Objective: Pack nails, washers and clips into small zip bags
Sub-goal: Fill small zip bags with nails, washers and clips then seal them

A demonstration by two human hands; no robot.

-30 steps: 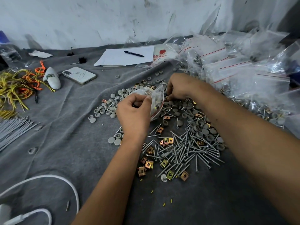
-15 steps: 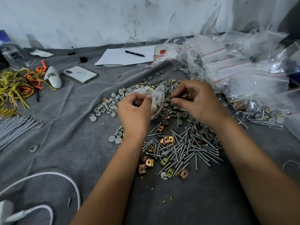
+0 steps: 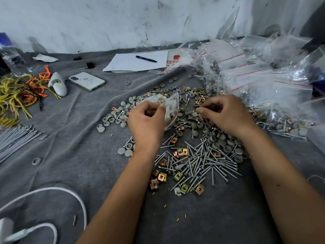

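My left hand (image 3: pixel 146 123) grips a small clear zip bag (image 3: pixel 171 110) with a red seal line, mouth turned to the right; a few parts lie inside it. My right hand (image 3: pixel 226 117) hovers just right of the bag with curled fingers, pinching small metal parts, probably nails, at its fingertips. A heap of silver nails (image 3: pixel 202 163), grey round washers (image 3: pixel 217 141) and brass-coloured clips (image 3: pixel 161 177) spreads over the grey cloth (image 3: pixel 70 148) under and in front of both hands.
A pile of filled zip bags (image 3: pixel 260 81) fills the right back. A phone (image 3: pixel 87 81), paper with a pen (image 3: pixel 146 59), yellow and orange ties (image 3: pixel 19 92), grey cable ties (image 3: pixel 15 140) and a white cable (image 3: pixel 52 191) lie on the left.
My right hand moved from the back of the heap toward me and to the right, now carrying small parts beside the bag's mouth. The left hand held the bag still.
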